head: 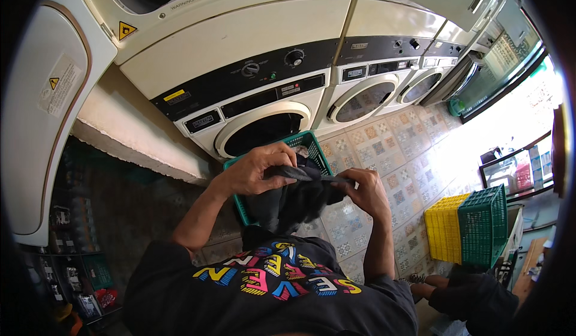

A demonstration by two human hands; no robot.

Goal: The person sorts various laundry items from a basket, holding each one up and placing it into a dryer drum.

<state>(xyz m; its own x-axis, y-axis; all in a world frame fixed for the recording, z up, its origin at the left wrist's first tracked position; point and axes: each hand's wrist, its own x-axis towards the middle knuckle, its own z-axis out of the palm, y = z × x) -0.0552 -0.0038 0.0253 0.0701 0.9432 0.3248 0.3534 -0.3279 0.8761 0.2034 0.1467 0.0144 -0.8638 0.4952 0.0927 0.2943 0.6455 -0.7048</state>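
A dark garment hangs between my two hands in front of my chest. My left hand pinches its edge between thumb and fingers. At the other end of that stretched edge, my right hand grips the cloth. The lower part of the garment hangs in loose folds, and its kind is unclear. Below and beyond it stands a green plastic laundry basket, partly hidden by the cloth and my left hand. Some laundry shows inside the basket.
A stacked Maytag machine with a round door stands just past the basket. More front-loading machines line the wall rightward. Yellow and green crates lie at right, near a seated person's legs. An open dryer door juts in at left.
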